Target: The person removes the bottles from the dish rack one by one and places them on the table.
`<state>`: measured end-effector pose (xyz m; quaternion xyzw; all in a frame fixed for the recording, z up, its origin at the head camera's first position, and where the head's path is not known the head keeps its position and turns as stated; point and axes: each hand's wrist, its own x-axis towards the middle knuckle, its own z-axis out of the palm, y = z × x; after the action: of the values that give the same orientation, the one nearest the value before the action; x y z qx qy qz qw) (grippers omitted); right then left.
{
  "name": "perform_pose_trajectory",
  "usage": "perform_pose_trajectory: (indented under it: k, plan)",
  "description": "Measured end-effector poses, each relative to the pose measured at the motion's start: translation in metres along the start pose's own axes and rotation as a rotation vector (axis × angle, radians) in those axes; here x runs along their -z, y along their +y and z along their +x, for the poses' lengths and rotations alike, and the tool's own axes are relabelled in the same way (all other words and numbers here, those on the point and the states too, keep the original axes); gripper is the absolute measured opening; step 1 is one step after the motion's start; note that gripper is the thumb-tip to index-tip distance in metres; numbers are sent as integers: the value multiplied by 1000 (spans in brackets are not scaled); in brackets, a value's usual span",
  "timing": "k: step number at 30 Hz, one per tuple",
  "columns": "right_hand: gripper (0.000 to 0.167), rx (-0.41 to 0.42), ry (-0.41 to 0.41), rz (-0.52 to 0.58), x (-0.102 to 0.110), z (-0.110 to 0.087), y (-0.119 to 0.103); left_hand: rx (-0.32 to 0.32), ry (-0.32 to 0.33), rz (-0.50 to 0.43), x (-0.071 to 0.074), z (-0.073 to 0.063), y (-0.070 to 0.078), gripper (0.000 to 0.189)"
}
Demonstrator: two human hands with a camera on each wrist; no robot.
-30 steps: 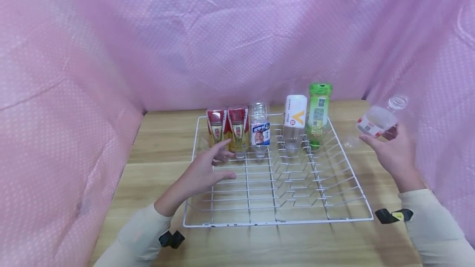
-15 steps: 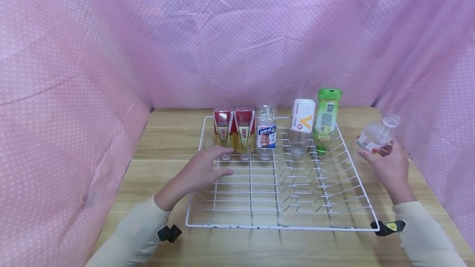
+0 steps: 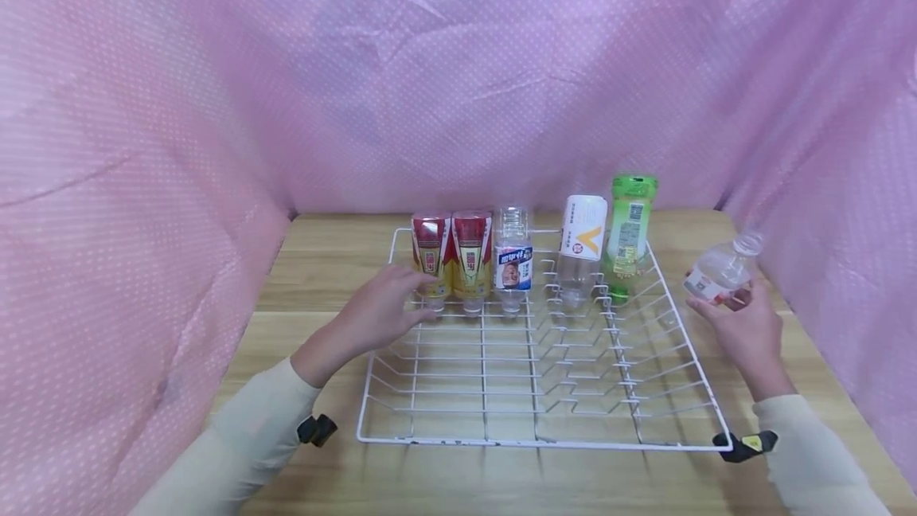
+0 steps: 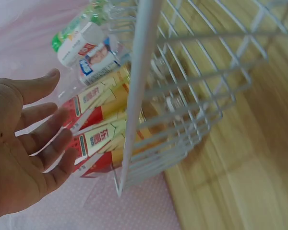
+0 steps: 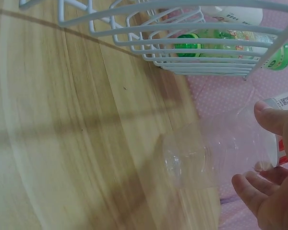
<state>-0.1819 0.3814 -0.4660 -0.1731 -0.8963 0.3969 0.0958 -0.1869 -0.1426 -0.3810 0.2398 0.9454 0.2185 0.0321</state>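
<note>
My right hand (image 3: 748,333) grips a clear plastic bottle (image 3: 725,265) by its white-and-red label, to the right of the rack. The bottle tilts, open neck up; in the right wrist view its clear lower end (image 5: 192,160) is close to the tabletop. My left hand (image 3: 376,309) holds nothing; its fingers are spread beside the leftmost red-and-yellow bottle (image 3: 432,249). A second such bottle (image 3: 473,253), a clear bottle (image 3: 513,261) with a blue label, a white-labelled bottle (image 3: 582,237) and a green bottle (image 3: 630,237) stand upside down along the rack's back.
The white wire dish rack (image 3: 544,443) spans the middle of the wooden table (image 3: 315,277), its right rim between the standing bottles and my right hand. Pink dotted cloth (image 3: 501,86) hangs behind and at both sides.
My right hand has lowered the bottle toward the table and turned it a little. My left hand has shifted slightly up and left. The view has tilted a bit.
</note>
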Motion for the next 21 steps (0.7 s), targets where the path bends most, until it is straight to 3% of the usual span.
perform_pose_trajectory:
  k: [3,6,11,15,18,21]
  plan:
    - [97,-5,6,-29,1,0,1,-50,21,95,3,3,-2,47]
    - [98,1,-1,-28,1,1,1,-150,76,251,6,8,-8,44]
    - [100,-5,-46,4,4,2,1,-393,185,684,9,17,-24,39]
    - [99,-7,-67,1,4,2,4,-595,194,1021,8,25,-40,47]
    - [97,-6,-64,-1,1,1,5,-731,175,1167,8,31,-49,55]
    - [95,-2,-61,7,-1,1,4,-837,201,1261,11,37,-51,56]
